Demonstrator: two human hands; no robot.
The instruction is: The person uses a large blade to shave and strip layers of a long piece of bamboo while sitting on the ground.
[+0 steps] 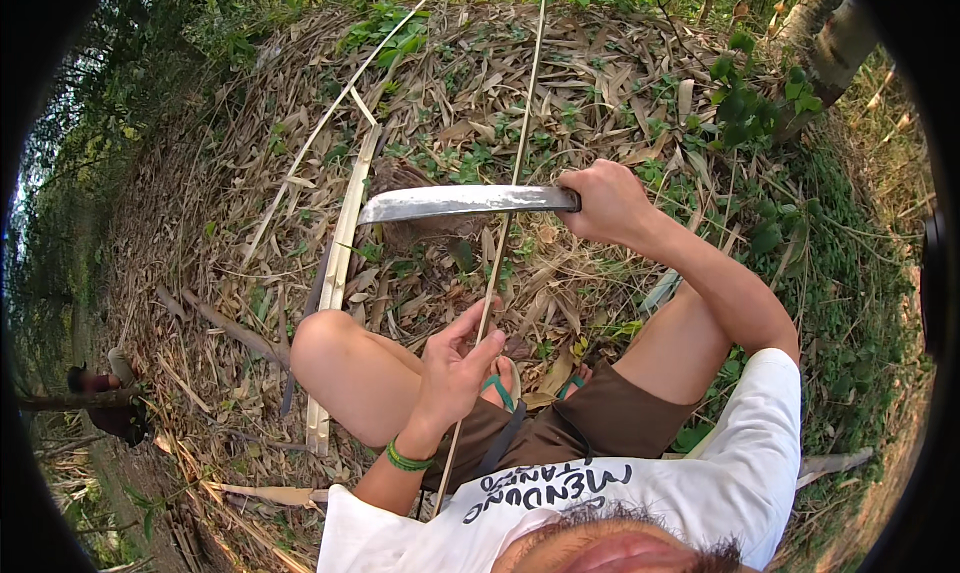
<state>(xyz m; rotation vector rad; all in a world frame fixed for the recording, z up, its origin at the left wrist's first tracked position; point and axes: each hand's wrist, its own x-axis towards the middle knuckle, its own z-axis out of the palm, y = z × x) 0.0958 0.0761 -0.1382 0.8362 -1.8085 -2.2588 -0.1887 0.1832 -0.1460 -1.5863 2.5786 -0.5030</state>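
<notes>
A machete with a long, slightly curved blade is gripped at its handle end by my right hand, fingers closed round it. Its blade points left, lying across a long thin bamboo strip. My left hand pinches that strip between thumb and fingers, below the blade and above my lap. From there the strip runs far ahead over the ground, and its near end passes beside my left forearm to my shirt. Whether the cutting edge touches the strip, I cannot tell.
Pale split bamboo lengths lie left of the blade, near my left knee. Another long thin strip slants beyond them. Dry leaves and low green plants cover the ground. A brown branch lies at left. Another person is far left; a tree trunk stands far right.
</notes>
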